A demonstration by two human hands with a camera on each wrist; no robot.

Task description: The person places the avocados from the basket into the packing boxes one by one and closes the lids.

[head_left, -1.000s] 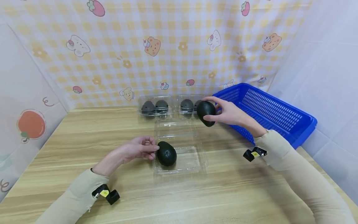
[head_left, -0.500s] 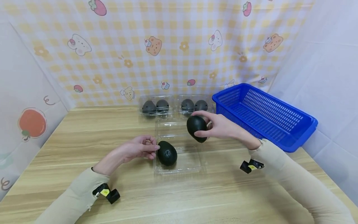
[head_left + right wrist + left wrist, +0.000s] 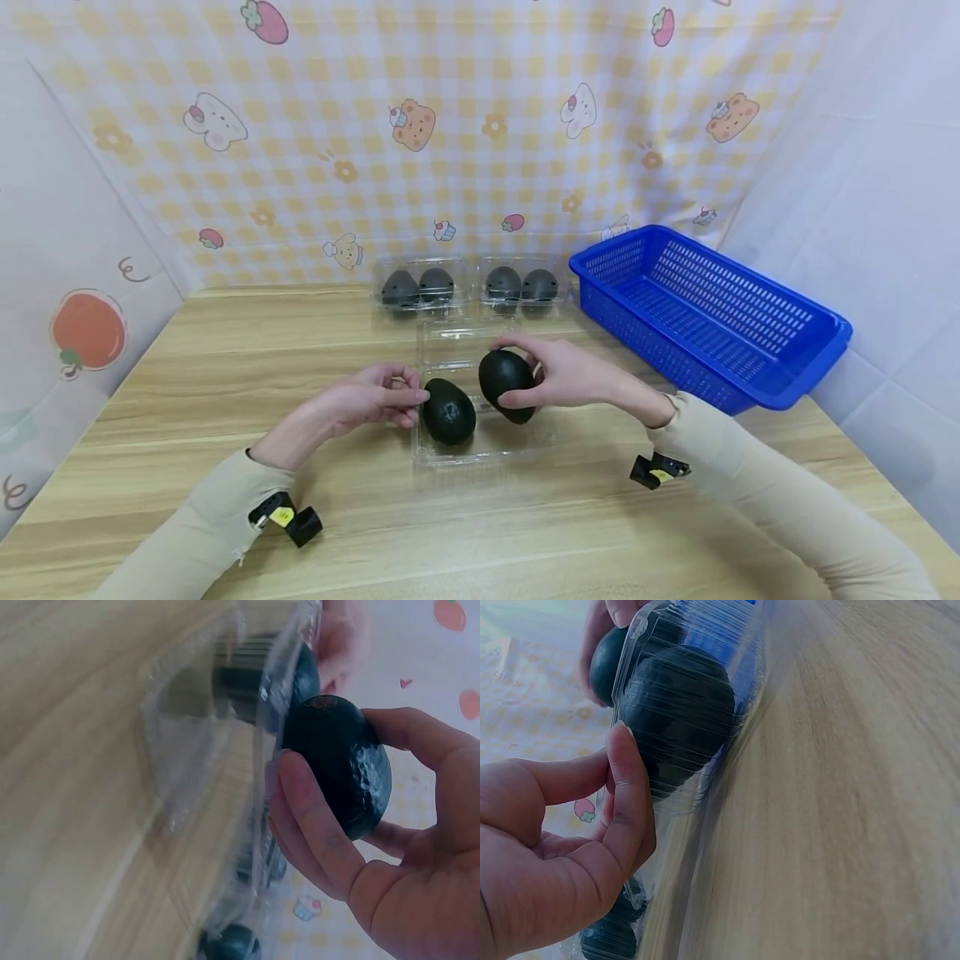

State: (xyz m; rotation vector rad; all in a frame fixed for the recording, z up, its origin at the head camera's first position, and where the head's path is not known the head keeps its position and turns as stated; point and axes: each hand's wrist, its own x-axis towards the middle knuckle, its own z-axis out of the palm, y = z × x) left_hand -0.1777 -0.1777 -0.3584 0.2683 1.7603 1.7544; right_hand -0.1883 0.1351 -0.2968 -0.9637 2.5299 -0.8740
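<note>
An open clear plastic clamshell box [image 3: 487, 454] lies on the table with one dark green avocado [image 3: 448, 412] in the left of its base. My left hand [image 3: 371, 398] pinches the box's left rim between thumb and fingers, and the left wrist view shows the fingertips [image 3: 622, 739] at that rim. A second avocado [image 3: 506, 379] is gripped by my right hand [image 3: 573, 375], fingers on its far side and thumb in front. It is over the right of the base, beside the first avocado. The right wrist view shows this held avocado [image 3: 337, 765] at the box's rim level.
Two closed clear boxes [image 3: 420, 304] [image 3: 525, 307] with two avocados each stand at the back, against the checked cloth [image 3: 465, 183]. A blue plastic basket [image 3: 708, 325] with perforated walls sits at the right of the wooden table [image 3: 525, 533].
My right hand has carried its avocado leftward and down, from in front of the back right box to over the open box's base. The left hand stays at the rim.
</note>
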